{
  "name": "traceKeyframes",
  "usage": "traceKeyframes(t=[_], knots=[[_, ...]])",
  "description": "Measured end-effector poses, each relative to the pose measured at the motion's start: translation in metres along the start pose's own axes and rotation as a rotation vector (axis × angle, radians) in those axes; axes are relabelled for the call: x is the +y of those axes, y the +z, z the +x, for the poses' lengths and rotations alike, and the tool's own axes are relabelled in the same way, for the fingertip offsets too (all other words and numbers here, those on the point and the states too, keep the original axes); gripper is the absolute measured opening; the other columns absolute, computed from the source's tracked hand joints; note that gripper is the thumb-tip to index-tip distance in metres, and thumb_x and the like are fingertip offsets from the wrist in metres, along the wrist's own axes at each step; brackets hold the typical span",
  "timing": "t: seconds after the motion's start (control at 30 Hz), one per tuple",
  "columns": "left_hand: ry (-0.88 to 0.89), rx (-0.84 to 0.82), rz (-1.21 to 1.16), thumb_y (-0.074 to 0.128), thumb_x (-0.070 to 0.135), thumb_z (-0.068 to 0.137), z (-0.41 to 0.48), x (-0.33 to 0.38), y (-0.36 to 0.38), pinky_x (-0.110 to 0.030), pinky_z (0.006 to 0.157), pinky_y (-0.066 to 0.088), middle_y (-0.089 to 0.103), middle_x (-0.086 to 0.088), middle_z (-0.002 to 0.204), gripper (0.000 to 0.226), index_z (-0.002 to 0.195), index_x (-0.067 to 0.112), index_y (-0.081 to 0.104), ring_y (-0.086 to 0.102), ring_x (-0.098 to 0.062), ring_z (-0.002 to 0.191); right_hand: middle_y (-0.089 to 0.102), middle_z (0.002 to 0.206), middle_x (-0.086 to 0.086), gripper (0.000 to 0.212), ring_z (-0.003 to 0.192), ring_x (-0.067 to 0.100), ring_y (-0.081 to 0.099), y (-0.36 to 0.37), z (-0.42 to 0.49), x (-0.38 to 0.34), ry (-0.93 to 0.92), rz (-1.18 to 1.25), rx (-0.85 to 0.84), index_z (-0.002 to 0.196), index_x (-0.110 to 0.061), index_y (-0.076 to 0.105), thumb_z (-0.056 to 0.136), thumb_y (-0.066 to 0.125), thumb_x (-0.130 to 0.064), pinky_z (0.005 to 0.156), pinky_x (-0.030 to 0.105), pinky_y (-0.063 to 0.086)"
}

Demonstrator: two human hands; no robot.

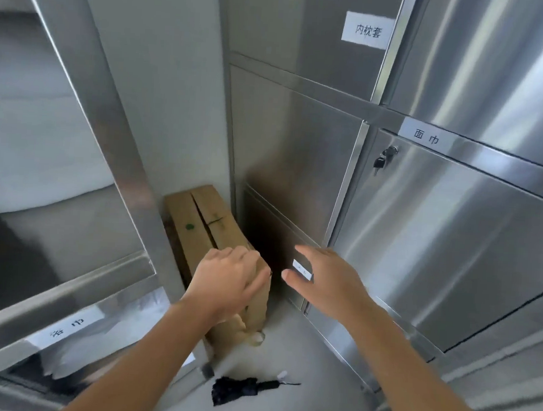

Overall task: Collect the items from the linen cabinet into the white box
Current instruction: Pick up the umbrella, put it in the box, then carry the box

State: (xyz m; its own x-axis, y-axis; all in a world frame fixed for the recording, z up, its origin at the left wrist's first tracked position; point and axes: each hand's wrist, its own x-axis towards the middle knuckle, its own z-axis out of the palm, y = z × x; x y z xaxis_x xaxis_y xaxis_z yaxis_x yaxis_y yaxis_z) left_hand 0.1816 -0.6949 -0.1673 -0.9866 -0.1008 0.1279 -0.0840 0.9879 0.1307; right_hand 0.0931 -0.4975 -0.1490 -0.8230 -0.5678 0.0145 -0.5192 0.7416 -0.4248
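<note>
So the head view is looking down into a corner between two banks of brushed stainless-steel linen cabinets (437, 234), both bare arms reaching forward. The left hand (227, 282) is palm-down with the fingers loosely together and curled a bit, hovering over (maybe just touching, can't tell) the near top end of a tall brown cardboard carton (205, 226) that stands in the corner on the pale floor (302, 359). The carton has a small green round sticker (189, 227) on its top flap, just beyond the left hand. The right hand (319, 278) is open, fingers spread and empty, held out in front of the low cabinet door, with a small white label (302, 268) peeking out right by its fingers. Up and to the right of that hand there's a lock with a dark key hanging in it (384, 158), plus a white paper label with black characters (426, 138) on the rail above it, and another white paper label (367, 30) higher still. Left of the left hand, the cabinet on that side reflects or shows folded white linen (38, 146), blurry. Below both hands, between the forearms, a folded black umbrella (243, 391) lies on the floor. No white box in view, so I can't say where it is.
</note>
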Motion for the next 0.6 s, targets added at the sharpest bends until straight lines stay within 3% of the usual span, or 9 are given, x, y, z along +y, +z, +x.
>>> traceKeyframes(t=[0.13, 0.23, 0.4, 0.6], knots=[[-0.186, 0.006, -0.007, 0.021, 0.061, 0.098, 0.020, 0.012, 0.028, -0.035, 0.098, 0.042, 0.062, 0.010, 0.122, 0.053, 0.124, 0.030, 0.055, 0.058, -0.013, 0.110, 0.059, 0.143, -0.006, 0.068, 0.137, 0.015, 0.047, 0.011, 0.056, 0.030, -0.161, -0.014, -0.138, 0.151, -0.023, 0.047, 0.095, 0.055, -0.061, 0.104, 0.035, 0.046], [-0.338, 0.036, -0.003, 0.023, 0.059, 0.096, 0.016, 0.018, 0.043, -0.037, 0.089, 0.046, 0.066, 0.007, 0.111, 0.053, 0.113, 0.026, 0.061, 0.063, -0.016, 0.098, 0.061, 0.139, -0.006, 0.069, 0.136, 0.016, 0.049, 0.028, 0.089, 0.039, -0.288, -0.050, -0.241, 0.149, -0.025, 0.049, 0.094, 0.052, -0.065, 0.099, 0.036, 0.048], [-0.567, 0.071, 0.044, 0.025, 0.057, 0.095, -0.017, 0.013, 0.052, -0.038, 0.079, 0.049, 0.069, 0.004, 0.095, 0.056, 0.105, 0.020, 0.066, 0.066, -0.021, 0.085, 0.054, 0.149, -0.006, 0.067, 0.141, 0.013, 0.044, 0.050, 0.111, 0.014, -0.497, -0.003, -0.336, 0.152, -0.026, 0.046, 0.096, 0.053, -0.062, 0.106, 0.033, 0.044], [-0.604, 0.160, 0.090, 0.032, 0.051, 0.097, -0.029, -0.001, 0.033, -0.036, 0.074, 0.050, 0.069, 0.004, 0.091, 0.047, 0.102, 0.019, 0.066, 0.065, -0.021, 0.078, 0.047, 0.156, -0.011, 0.071, 0.146, 0.011, 0.040, 0.058, 0.115, -0.010, -0.616, 0.012, -0.337, 0.155, -0.029, 0.040, 0.096, 0.049, -0.066, 0.114, 0.034, 0.042]])
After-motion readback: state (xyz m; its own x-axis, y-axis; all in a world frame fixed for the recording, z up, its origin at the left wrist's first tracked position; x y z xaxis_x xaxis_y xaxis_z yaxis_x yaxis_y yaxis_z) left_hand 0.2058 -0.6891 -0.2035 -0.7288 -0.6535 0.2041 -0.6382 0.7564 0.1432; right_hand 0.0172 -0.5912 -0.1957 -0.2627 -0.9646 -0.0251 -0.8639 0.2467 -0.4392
